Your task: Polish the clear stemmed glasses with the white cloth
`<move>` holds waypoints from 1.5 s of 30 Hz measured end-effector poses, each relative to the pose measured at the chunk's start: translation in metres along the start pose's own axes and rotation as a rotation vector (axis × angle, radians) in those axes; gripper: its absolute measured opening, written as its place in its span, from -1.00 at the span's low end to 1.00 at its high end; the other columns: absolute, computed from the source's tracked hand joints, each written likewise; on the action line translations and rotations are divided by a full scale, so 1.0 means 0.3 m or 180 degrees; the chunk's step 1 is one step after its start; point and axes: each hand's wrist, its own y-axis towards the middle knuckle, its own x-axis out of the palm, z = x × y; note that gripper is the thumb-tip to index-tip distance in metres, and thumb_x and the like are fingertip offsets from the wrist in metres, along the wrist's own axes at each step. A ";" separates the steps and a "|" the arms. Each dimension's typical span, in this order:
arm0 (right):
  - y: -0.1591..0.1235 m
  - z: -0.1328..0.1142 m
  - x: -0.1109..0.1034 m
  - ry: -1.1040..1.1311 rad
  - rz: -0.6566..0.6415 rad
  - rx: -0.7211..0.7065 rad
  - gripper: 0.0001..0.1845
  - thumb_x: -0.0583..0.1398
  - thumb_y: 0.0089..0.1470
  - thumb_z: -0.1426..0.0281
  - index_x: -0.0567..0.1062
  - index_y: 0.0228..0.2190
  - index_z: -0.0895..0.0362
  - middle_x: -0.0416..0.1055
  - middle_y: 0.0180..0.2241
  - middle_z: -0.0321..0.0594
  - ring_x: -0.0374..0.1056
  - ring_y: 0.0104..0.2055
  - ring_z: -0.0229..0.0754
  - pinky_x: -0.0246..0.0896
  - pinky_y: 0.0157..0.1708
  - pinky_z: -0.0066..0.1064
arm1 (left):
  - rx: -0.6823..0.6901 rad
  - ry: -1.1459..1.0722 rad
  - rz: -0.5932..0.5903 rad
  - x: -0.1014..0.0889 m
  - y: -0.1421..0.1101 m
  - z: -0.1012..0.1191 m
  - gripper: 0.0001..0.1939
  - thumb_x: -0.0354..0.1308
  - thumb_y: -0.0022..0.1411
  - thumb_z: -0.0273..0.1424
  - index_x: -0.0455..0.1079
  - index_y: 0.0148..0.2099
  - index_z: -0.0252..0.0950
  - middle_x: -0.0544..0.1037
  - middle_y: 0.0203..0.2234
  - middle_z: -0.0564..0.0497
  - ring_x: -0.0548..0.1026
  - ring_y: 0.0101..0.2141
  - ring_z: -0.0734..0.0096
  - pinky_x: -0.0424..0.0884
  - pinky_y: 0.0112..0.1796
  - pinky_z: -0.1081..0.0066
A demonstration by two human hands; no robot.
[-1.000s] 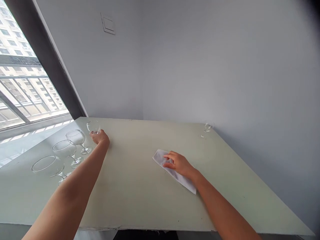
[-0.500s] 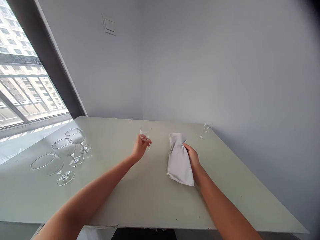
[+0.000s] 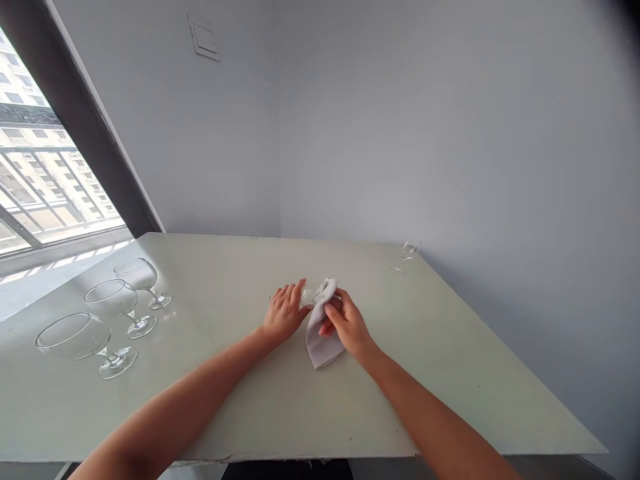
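Observation:
My left hand (image 3: 286,312) grips a clear stemmed glass (image 3: 307,298), tipped on its side above the table; the palm and fingers hide much of it. Its visible end points right, into a pale grey-white cloth (image 3: 323,343). Bunched at the top, that cloth is pinched by my right hand (image 3: 346,323) and touches the glass. Its lower part hangs down loosely. The two hands are close together over the middle of the table.
Three stemmed glasses, the nearest one (image 3: 75,337) included, stand in a row on the left of the pale table (image 3: 240,407). Another clear glass (image 3: 409,251) stands at the far right corner by the wall. A window (image 3: 55,180) lies beyond the left edge.
My hands have come together. The glass has gone from upright to sideways. The cloth, earlier held apart on the right, has moved left and now meets the glass.

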 end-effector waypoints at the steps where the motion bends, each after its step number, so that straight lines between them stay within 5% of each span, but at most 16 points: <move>1: 0.003 0.007 -0.003 -0.0001 -0.0052 0.0072 -0.56 0.07 0.03 0.17 0.22 -0.05 0.04 0.39 -0.33 -0.23 0.35 -0.57 -0.28 0.24 -0.59 -0.44 | 0.0081 0.0073 0.0026 -0.004 -0.001 0.000 -0.51 -0.04 0.18 -0.26 0.03 0.11 -0.36 0.42 -0.32 -0.11 0.38 -0.29 0.26 0.23 -0.26 0.31; 5: 0.008 0.024 -0.013 -0.0006 -0.0425 0.0518 -0.53 0.08 -0.01 0.07 0.28 -0.14 0.11 0.37 -0.60 -0.32 0.39 -0.58 -0.18 0.26 -0.61 -0.43 | 0.0420 0.0390 0.0118 -0.007 -0.013 0.004 -0.56 -0.03 0.19 -0.29 0.09 0.08 -0.35 0.41 -0.40 -0.08 0.38 -0.35 0.28 0.21 -0.31 0.32; 9: 0.010 0.012 -0.036 0.0815 -0.0975 0.0974 -0.53 -0.01 0.04 0.02 0.26 -0.24 0.17 0.34 -0.74 -0.31 0.33 -0.69 -0.18 0.23 -0.65 -0.41 | 0.0813 0.0484 0.0248 -0.004 -0.023 0.001 -0.63 -0.06 0.18 -0.47 0.12 0.06 -0.33 0.38 -0.45 -0.05 0.37 -0.39 0.30 0.19 -0.35 0.32; 12: 0.013 -0.011 -0.051 0.1558 -0.1268 0.0881 -0.63 -0.05 0.09 0.09 0.26 -0.34 0.16 0.37 -0.68 -0.27 0.33 -0.67 -0.23 0.24 -0.61 -0.41 | 0.0790 0.0355 0.0259 -0.004 -0.017 -0.004 -0.61 -0.08 0.19 -0.43 0.07 0.07 -0.36 0.40 -0.42 -0.08 0.38 -0.38 0.29 0.20 -0.37 0.32; 16: 0.004 -0.026 -0.044 0.1555 -0.1303 0.0673 -0.67 0.07 0.04 0.27 0.24 -0.14 0.11 0.40 -0.43 -0.25 0.42 -0.41 -0.17 0.32 -0.51 -0.36 | 0.0638 0.0038 0.0183 -0.006 -0.008 -0.007 -0.57 -0.07 0.21 -0.31 0.00 0.09 -0.37 0.43 -0.30 -0.13 0.40 -0.27 0.25 0.25 -0.30 0.30; 22: -0.006 0.028 -0.026 -0.0124 -0.0907 0.0473 -0.71 0.16 -0.03 0.21 0.39 -0.33 0.18 0.40 -0.60 -0.28 0.38 -0.54 -0.23 0.25 -0.59 -0.47 | 0.0816 0.0125 -0.0353 -0.048 -0.007 0.019 -0.57 -0.08 0.20 -0.37 -0.01 0.10 -0.38 0.44 -0.30 -0.13 0.40 -0.31 0.26 0.26 -0.30 0.28; 25: 0.009 0.049 -0.021 0.0223 -0.0653 0.0530 -0.72 0.19 -0.07 0.19 0.38 -0.47 0.19 0.35 -0.73 -0.33 0.29 -0.67 -0.30 0.19 -0.61 -0.49 | 0.0761 0.0333 -0.0519 -0.087 0.006 0.038 -0.54 -0.07 0.20 -0.35 0.00 0.13 -0.36 0.44 -0.37 -0.10 0.40 -0.36 0.27 0.25 -0.32 0.28; 29: 0.028 0.045 -0.019 0.1302 -0.0236 0.0838 -0.68 0.18 -0.08 0.14 0.35 -0.49 0.16 0.27 -0.80 -0.41 0.19 -0.75 -0.34 0.13 -0.65 -0.51 | 0.0982 0.0493 -0.0197 -0.120 0.028 0.049 -0.55 -0.07 0.21 -0.30 0.05 0.14 -0.25 0.44 -0.35 -0.09 0.40 -0.31 0.27 0.16 -0.13 0.17; 32: 0.020 0.013 -0.038 0.1186 -0.0305 0.0768 -0.67 0.17 -0.08 0.13 0.36 -0.48 0.16 0.29 -0.78 -0.40 0.21 -0.74 -0.33 0.15 -0.61 -0.47 | 0.0892 0.0137 -0.0264 -0.138 0.043 0.041 -0.55 -0.08 0.19 -0.15 0.15 0.09 -0.21 0.45 -0.39 -0.05 0.42 -0.37 0.33 0.17 -0.14 0.22; 34: 0.005 -0.018 -0.059 0.0559 -0.0599 0.0499 -0.70 0.19 -0.08 0.17 0.40 -0.44 0.17 0.33 -0.75 -0.37 0.27 -0.68 -0.29 0.19 -0.54 -0.42 | 0.0569 -0.0370 -0.0710 -0.166 0.057 0.027 -0.48 -0.10 0.14 -0.03 0.18 0.05 -0.21 0.45 -0.46 -0.01 0.41 -0.43 0.37 0.23 -0.25 0.30; 38: -0.028 -0.068 -0.085 -0.0174 -0.1552 0.0225 -0.76 0.19 -0.07 0.23 0.43 -0.47 0.18 0.41 -0.63 -0.30 0.37 -0.53 -0.23 0.24 -0.39 -0.35 | 0.0196 -0.2010 -0.2878 -0.258 0.090 -0.011 -0.41 -0.31 0.17 0.04 0.31 -0.16 -0.29 0.44 -0.53 0.00 0.36 -0.57 0.48 0.25 -0.48 0.46; 40: -0.032 -0.068 -0.078 -0.0045 -0.1749 0.0315 -0.75 0.19 -0.07 0.22 0.43 -0.47 0.19 0.42 -0.59 -0.28 0.38 -0.51 -0.21 0.26 -0.40 -0.34 | 0.0107 -0.2437 -0.3585 -0.296 0.098 -0.020 -0.37 -0.40 0.19 0.02 0.32 -0.21 -0.33 0.45 -0.52 -0.02 0.35 -0.60 0.50 0.26 -0.52 0.46; 42: -0.024 -0.051 -0.061 0.0221 -0.1460 0.0448 -0.72 0.21 -0.09 0.22 0.42 -0.41 0.20 0.41 -0.60 -0.29 0.38 -0.55 -0.21 0.26 -0.45 -0.35 | -0.0022 -0.2092 -0.3198 -0.311 0.093 -0.011 -0.42 -0.35 0.20 0.00 0.28 -0.09 -0.29 0.47 -0.45 -0.02 0.40 -0.54 0.46 0.29 -0.46 0.44; 45: -0.003 -0.014 -0.037 0.0858 -0.0698 0.0655 -0.69 0.21 -0.09 0.19 0.39 -0.39 0.19 0.39 -0.64 -0.33 0.35 -0.61 -0.27 0.23 -0.52 -0.43 | 0.0314 -0.0721 -0.1681 -0.299 0.069 0.027 -0.47 -0.10 0.14 -0.04 0.13 0.09 -0.20 0.47 -0.35 -0.02 0.42 -0.31 0.33 0.26 -0.20 0.28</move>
